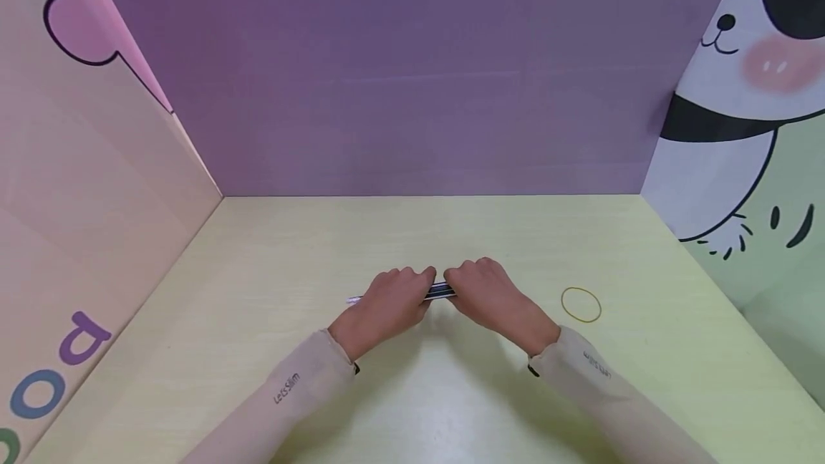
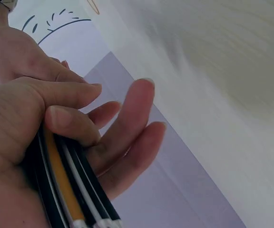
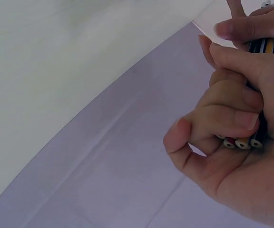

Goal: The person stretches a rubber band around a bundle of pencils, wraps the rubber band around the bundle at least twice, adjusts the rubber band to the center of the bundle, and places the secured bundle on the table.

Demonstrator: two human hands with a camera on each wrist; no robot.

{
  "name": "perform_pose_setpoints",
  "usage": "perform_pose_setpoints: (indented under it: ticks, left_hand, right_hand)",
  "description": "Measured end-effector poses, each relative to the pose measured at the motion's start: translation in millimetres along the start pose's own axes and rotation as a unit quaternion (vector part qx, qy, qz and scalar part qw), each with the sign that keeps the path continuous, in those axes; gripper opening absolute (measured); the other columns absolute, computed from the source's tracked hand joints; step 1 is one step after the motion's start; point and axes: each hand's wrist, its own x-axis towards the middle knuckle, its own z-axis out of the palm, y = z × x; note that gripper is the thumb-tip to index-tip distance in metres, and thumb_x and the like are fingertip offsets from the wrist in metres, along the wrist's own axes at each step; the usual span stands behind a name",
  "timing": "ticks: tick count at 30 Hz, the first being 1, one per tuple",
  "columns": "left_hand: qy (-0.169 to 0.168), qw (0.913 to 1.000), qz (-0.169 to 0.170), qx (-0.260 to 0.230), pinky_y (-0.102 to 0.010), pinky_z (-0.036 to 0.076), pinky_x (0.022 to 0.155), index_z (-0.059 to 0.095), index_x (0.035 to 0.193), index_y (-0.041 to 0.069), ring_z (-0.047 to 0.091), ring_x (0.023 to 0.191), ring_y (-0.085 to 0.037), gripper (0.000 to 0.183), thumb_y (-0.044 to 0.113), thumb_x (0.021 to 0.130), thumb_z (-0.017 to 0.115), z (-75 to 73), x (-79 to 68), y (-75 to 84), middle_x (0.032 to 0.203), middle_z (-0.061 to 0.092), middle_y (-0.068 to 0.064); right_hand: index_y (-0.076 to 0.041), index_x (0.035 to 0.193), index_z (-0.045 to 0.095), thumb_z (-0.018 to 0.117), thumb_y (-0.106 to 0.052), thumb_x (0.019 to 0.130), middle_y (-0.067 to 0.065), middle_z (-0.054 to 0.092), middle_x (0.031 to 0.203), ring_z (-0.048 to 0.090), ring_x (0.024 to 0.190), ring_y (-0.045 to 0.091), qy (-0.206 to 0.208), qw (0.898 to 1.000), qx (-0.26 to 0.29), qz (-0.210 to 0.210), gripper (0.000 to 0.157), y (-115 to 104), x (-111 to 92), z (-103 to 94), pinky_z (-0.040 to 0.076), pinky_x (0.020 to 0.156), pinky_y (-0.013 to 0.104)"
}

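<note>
Both hands hold one bundle of pencils (image 1: 440,291) above the table, lying roughly sideways. My left hand (image 1: 395,301) grips its left part; in the left wrist view, black and orange pencils (image 2: 63,175) with whitish ends run along the palm, while some fingers stand away from them. My right hand (image 1: 491,298) is curled round the right part. Round wooden pencil ends (image 3: 242,143) show under its fingers in the right wrist view. The two hands are close together, with a short stretch of dark pencils visible between the thumbs. The fingers hide most of the bundle.
A thin yellow rubber band (image 1: 600,306) lies on the pale table (image 1: 309,235), right of the right hand. A purple panel (image 1: 412,92) stands along the back edge. Printed side panels (image 1: 760,106) flank the table left and right.
</note>
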Motion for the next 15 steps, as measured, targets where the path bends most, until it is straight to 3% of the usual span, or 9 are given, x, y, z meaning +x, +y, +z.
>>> perform_pose_setpoints:
  ticks: [9,15]
  left_hand:
    - [-0.003,0.9997,0.003,-0.024,-0.017,0.028,0.039,0.051,0.077,0.007,0.034,0.045,-0.008,0.006,0.004,0.081,0.054,4.6,-4.2,0.2,0.054,0.041,0.002]
    - [-0.015,0.9947,-0.003,-0.102,-0.015,0.031,0.037,0.051,0.079,0.007,0.036,0.041,-0.004,0.006,0.003,0.083,0.051,6.5,-5.1,-2.0,0.055,0.044,0.002]
  right_hand:
    - [-0.016,0.059,0.04,0.061,-0.013,0.076,-0.008,0.031,0.045,0.026,0.042,0.009,0.018,1.0,0.002,-0.008,0.028,2,-2,0.8,0.023,0.047,0.023]
    - [-0.018,0.066,0.043,0.064,-0.015,0.074,-0.013,0.036,0.047,0.034,0.044,0.006,0.054,0.998,0.041,-0.019,0.022,13,-7,-6.6,0.032,0.053,0.024]
